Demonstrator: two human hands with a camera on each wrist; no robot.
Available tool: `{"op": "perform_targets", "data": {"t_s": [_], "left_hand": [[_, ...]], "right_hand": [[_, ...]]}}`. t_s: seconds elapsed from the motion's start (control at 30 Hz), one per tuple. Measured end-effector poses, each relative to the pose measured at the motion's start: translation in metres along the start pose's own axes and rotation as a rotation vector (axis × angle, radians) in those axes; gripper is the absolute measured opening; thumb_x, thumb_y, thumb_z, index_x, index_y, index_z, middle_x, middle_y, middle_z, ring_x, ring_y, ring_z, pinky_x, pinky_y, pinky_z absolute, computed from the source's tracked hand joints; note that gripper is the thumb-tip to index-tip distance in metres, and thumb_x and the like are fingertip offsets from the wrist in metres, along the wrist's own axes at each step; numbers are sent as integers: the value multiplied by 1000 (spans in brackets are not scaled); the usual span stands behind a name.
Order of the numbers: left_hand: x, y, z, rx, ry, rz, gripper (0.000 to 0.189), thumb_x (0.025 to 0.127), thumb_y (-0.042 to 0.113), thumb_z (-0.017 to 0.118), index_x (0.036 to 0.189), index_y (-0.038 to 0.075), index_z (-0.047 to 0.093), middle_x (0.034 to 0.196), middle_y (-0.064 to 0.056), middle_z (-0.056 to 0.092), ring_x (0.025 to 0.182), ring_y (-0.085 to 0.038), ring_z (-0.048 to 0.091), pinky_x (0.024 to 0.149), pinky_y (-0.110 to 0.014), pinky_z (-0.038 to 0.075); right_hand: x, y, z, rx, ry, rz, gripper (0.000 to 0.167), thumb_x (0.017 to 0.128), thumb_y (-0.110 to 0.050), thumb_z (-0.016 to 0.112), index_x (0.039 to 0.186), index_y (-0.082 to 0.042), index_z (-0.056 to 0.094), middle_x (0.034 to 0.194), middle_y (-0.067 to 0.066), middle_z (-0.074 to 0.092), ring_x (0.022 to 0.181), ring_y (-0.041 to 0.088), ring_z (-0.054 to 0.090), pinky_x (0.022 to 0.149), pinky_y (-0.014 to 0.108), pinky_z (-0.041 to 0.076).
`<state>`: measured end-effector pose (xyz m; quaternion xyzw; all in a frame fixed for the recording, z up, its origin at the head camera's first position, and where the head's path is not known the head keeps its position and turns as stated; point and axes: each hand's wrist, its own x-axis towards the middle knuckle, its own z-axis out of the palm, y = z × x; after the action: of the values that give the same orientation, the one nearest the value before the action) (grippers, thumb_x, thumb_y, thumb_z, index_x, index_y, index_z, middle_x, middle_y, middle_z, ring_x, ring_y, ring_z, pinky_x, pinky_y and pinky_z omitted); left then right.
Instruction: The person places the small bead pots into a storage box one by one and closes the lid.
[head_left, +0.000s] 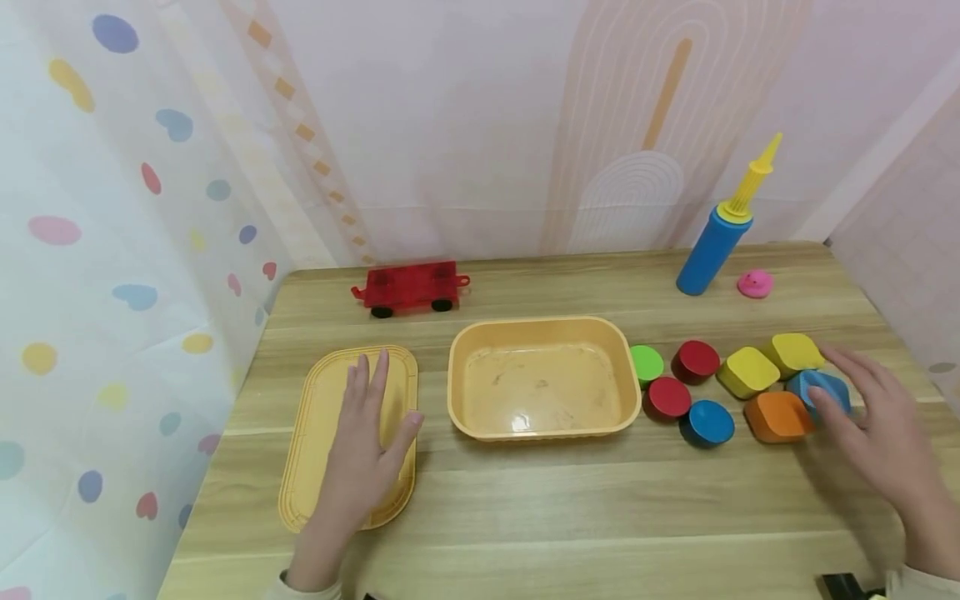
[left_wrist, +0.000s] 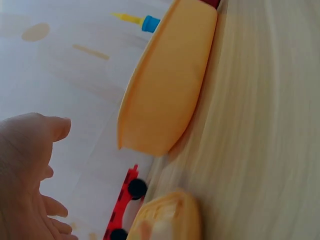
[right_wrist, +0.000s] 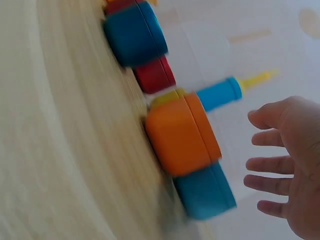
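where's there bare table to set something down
Bare wood: on the tub's near side, right of the lid; and behind it between the red wagon and blue pump. Crowded: right of the tub, where coloured blocks cluster by the right hand.

Glossy plastic was seen in the basin [head_left: 543,375], ridged plastic in the left lid [head_left: 318,433], translucent plastic in the far wagon [head_left: 411,286]; wood grain was shown by the worktop [head_left: 562,504].

Left hand [head_left: 363,454] and right hand [head_left: 885,433] were bare. Left sleeve [head_left: 303,593], toward the tabletop's [head_left: 562,517] left edge, was off-white; right sleeve [head_left: 921,587], toward the right edge, looked similar. Beside it showed a black angular piece [head_left: 842,587], partly cropped.
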<state>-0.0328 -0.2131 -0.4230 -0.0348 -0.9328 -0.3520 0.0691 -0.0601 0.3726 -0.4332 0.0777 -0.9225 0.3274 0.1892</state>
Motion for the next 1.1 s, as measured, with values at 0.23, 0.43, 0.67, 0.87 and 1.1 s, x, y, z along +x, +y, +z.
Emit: {"op": "perform_targets", "data": {"t_s": [0.23,0.43,0.67,0.87,1.1], "left_hand": [[-6,10,20,-191,55,18,80,111,20,68,179,19,24,184,-9,22,169,-34,23,138,-51,25],[-10,18,39,-442,57,-20,73,113,11,66,176,8,30,179,-15,34,163,-37,37,127,-26,34],[-14,-2,72,-669,41,21,72,114,17,65,177,12,29,177,-22,34,160,-40,41,123,-27,41],[-15,0,84,-737,14,54,73,113,10,64,176,9,28,177,-23,33,161,-40,39,122,-21,41],[-17,25,78,-732,-1,-15,74,111,-1,64,175,4,28,178,-23,31,161,-42,35,122,-22,39]], "right_hand": [[-11,25,-5,76,9,63,53,109,2,66,160,5,53,153,-33,44,135,-20,33,110,-1,22],[-17,41,-3,107,-29,85,52,104,9,70,154,11,56,139,-43,42,120,-25,39,97,-7,36],[-18,53,3,36,-66,113,57,105,2,74,158,8,54,146,-33,44,111,-29,38,90,-9,34],[-20,55,5,22,-98,195,63,107,0,72,163,10,45,159,38,49,107,-30,34,87,-9,34],[-19,53,4,19,-131,312,63,111,-8,68,164,11,41,156,48,44,103,-26,29,86,-9,33]]}}
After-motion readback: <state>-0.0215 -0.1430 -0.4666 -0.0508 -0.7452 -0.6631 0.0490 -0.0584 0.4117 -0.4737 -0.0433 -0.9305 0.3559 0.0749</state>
